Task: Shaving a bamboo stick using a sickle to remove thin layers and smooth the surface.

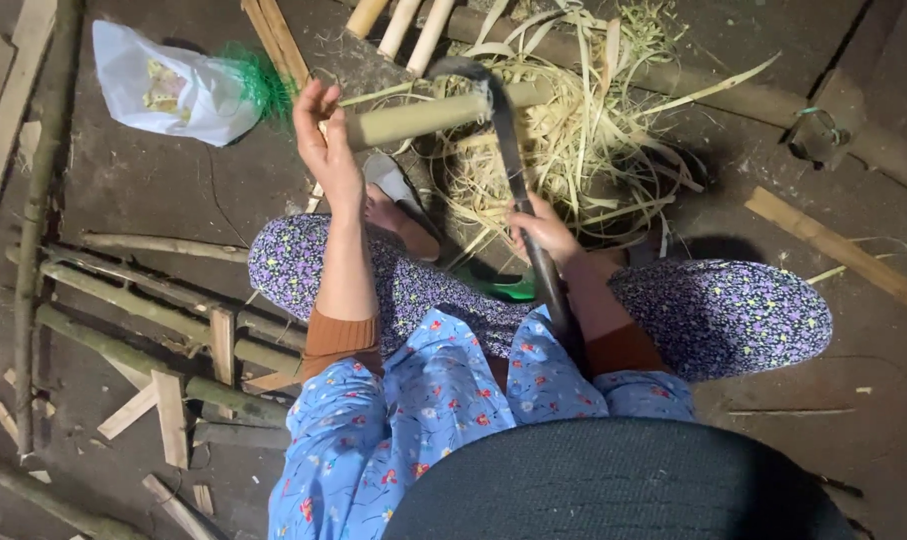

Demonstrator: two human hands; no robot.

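While the left hand (pixel 325 140) grips one end of a bamboo piece (pixel 443 112) at upper centre, fingers curled round it, the right hand (pixel 543 230) at centre is closed on the handle of a curved knife (pixel 508 150). Blade tip meets the bamboo, w/ pale shavings (pixel 593 150) behind.

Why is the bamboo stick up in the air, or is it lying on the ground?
Up in the air. The left hand holds the bamboo stick level above the floor, and the curved knife in the right hand meets it.
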